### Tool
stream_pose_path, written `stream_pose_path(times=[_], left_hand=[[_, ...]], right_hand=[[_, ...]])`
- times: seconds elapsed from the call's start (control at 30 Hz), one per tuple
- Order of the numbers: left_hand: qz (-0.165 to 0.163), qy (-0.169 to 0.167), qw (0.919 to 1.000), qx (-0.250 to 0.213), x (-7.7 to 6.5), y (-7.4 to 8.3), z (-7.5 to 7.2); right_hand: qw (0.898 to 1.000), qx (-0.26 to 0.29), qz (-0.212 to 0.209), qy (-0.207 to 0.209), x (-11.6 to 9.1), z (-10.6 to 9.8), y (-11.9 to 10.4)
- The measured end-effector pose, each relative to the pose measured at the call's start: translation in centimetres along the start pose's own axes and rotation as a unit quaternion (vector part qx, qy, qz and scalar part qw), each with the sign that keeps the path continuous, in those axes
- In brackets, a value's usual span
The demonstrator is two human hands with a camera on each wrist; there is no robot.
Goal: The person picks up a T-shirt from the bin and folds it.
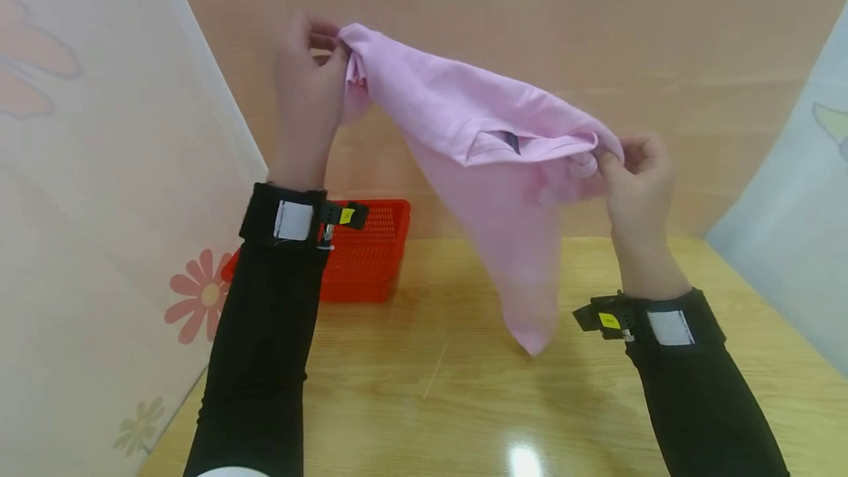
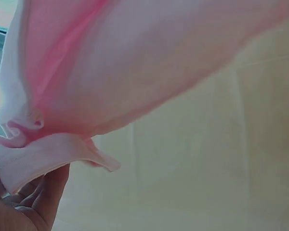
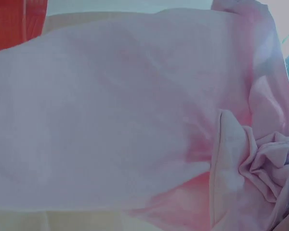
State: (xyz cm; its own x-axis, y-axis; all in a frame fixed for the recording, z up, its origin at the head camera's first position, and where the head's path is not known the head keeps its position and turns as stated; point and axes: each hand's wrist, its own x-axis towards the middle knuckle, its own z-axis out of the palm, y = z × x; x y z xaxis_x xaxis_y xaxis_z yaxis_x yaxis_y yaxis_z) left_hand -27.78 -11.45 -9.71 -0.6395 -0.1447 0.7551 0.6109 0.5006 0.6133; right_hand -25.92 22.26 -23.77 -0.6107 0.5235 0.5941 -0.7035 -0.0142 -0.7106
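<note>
A pink shirt [image 1: 477,98] hangs in the air between both hands, with a dark label in its neckline and a pointed end drooping over the table. Up at the left, my left hand [image 1: 310,90] pinches one corner between thumb and fingers. Lower on the right, my right hand [image 1: 639,186] grips bunched fabric beside the neckline. From the left wrist, the shirt [image 2: 135,62] rises from a folded hem above the fingers [image 2: 53,192]. The cloth [image 3: 101,110] fills most of the right wrist view, gathered into tight folds at the right; that hand is mostly out of frame.
A red plastic basket [image 1: 361,289] stands on the wooden table [image 1: 411,403] at the back left, partly behind the left forearm. A white sheet with printed flowers [image 1: 119,190] borders the left side. Tan sheeting [image 1: 695,43] covers the back, and another pale sheet [image 1: 795,241] the right.
</note>
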Motion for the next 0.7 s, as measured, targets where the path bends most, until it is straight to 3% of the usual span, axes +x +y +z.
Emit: stream_pose_path(times=[0.1,0.2,0.3,0.4,0.53,0.7], left_hand=[[-0.046,-0.033,0.9983,0.013,-0.5,-1.5,0.9],[-0.087,-0.067,0.9935,0.027,-1.3,-3.0,1.9],[-0.094,-0.097,0.9900,0.041,-2.1,-4.6,3.0],[-0.091,-0.120,0.9867,0.063,-3.1,-6.0,4.4],[-0.097,-0.154,0.9796,0.084,-4.8,-7.4,6.0],[-0.089,-0.200,0.9707,0.100,-6.3,-9.1,7.4]], right_hand=[[0.997,-0.068,-0.020,0.009,0.3,-1.2,-0.1],[0.987,-0.157,-0.039,0.015,0.4,-2.5,-0.3],[0.974,-0.219,-0.064,0.006,-0.1,-3.5,-0.2],[0.964,-0.261,-0.058,-0.009,-1.2,-4.4,0.1],[0.948,-0.313,-0.016,-0.047,-2.8,-5.6,0.2],[0.913,-0.375,0.046,-0.155,-4.5,-6.3,0.1]])
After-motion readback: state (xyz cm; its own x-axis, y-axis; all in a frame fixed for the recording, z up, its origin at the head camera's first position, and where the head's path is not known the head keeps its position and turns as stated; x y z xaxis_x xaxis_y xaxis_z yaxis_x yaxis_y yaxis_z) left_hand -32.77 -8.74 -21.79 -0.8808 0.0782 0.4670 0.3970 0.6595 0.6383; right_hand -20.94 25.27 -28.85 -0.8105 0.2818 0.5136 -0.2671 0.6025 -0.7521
